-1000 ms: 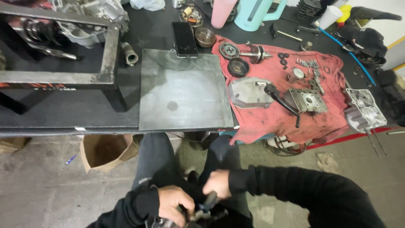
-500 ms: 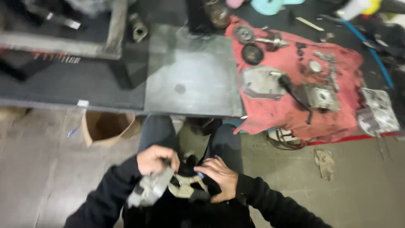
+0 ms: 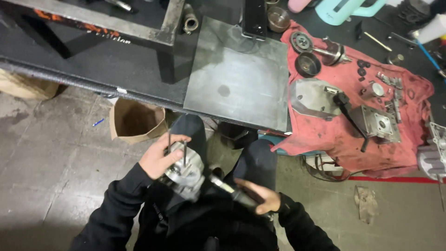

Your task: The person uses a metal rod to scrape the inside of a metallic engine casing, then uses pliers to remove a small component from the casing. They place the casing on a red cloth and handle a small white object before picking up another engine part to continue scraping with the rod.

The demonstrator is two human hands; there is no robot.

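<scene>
Two hands work low in the head view, over the lap, w/ the worktop edge above. Left hand wraps tight round a shiny metal part w/ thin rods. Right hand grips a dark tool handle touching it.

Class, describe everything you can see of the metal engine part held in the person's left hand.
The metal engine part is a silvery grey casting that looks like aluminium, roughly round, with thin dark studs standing up from it. It sits low in the picture over the person's lap, between the knees and below the table edge. The left hand grips it from the left, fingers curled over its top. A dark-handled tool in the right hand points at its right side.
</scene>
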